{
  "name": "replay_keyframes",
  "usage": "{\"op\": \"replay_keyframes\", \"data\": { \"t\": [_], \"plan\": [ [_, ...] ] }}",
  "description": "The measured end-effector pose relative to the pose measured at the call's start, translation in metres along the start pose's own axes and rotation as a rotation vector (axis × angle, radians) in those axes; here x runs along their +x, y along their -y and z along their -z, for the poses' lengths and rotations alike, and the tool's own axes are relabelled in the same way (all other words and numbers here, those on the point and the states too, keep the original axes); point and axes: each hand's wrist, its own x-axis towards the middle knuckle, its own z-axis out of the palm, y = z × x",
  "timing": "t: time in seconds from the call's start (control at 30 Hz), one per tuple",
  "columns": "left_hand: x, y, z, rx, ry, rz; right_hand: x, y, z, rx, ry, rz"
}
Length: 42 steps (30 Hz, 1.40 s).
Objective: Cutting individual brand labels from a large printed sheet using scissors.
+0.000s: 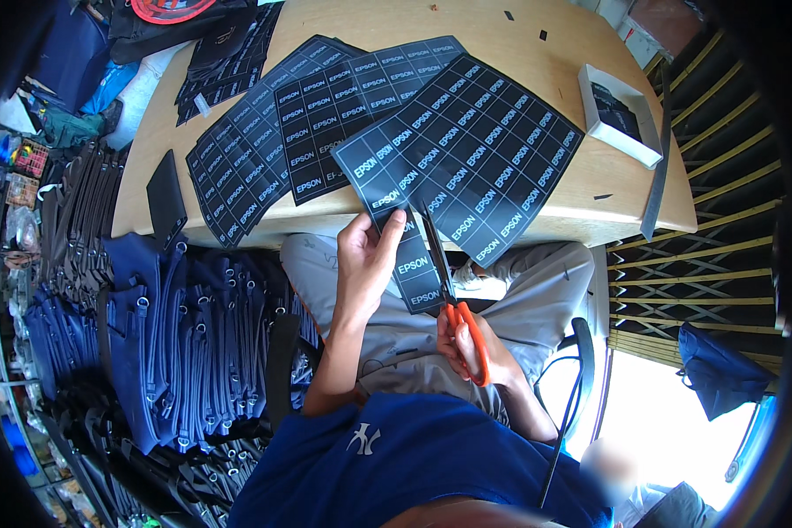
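A black sheet of printed labels, marked off by white grid lines, reaches over the table's near edge toward me. My left hand pinches its near left part, thumb on top, beside a partly cut strip that hangs down over my lap. In my right hand are scissors with orange handles, fingers through the loops. Their dark blades point away from me and lie along the cut between the strip and the rest of the sheet. More black label sheets lie fanned out behind and to the left.
On the wooden table stands a white open box holding black pieces, at the right. A small dark panel lies at the left edge. Bundles of blue straps with metal rings pile up left of me. A folding metal gate stands right.
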Motion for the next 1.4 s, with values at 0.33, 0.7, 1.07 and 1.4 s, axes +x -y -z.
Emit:
{"op": "replay_keyframes", "data": {
  "t": [0.33,0.7,1.07,1.4],
  "plan": [
    [0.007,-0.009,-0.002,0.08,-0.051,-0.164,-0.004,-0.005,0.005,-0.012,0.047,-0.013],
    [0.019,-0.02,0.0,0.089,-0.002,-0.138,-0.006,-0.003,0.007,-0.05,0.04,0.044],
    [0.015,-0.02,0.002,0.185,0.069,-0.064,-0.005,-0.002,0.007,-0.003,0.069,0.02],
    [0.007,-0.016,0.009,0.25,0.001,-0.089,0.007,-0.003,0.004,0.004,0.073,0.034]
  ]
}}
